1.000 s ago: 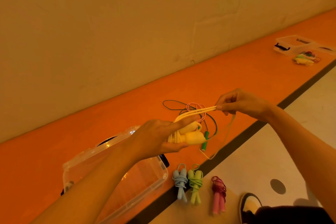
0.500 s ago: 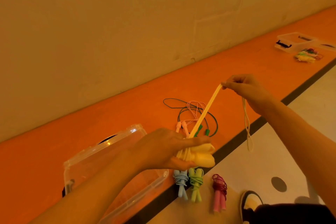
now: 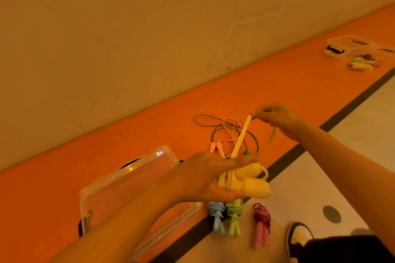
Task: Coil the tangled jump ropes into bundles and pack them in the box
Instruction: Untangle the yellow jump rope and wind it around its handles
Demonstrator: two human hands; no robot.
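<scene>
Left hand (image 3: 210,179) grips yellow jump rope (image 3: 255,187) handles plus gathered loops, fingers (image 3: 227,195) curled around them, held above near corner of open clear box (image 3: 128,179). Right hand (image 3: 276,117) pinches rope strand, taut, raised up-right; loose tail hangs below it. Blue bundle (image 3: 215,214), green bundle (image 3: 234,216), pink bundle (image 3: 262,223) lie coiled on floor (image 3: 277,83) beside box. Loose green rope (image 3: 246,152) and pink rope (image 3: 220,148) lie tangled beyond.

Two hands in play: left hand (image 3: 205,177), right hand (image 3: 275,116). Six jump ropes nearby: one yellow rope (image 3: 254,184), three coiled, blue bundle (image 3: 215,212), green bundle (image 3: 234,215), pink bundle (image 3: 261,223), and two loose, green rope (image 3: 246,152) and pink rope (image 3: 220,149). Two clear boxes: near box (image 3: 128,179) lower left, far box (image 3: 350,48) upper right.
</scene>
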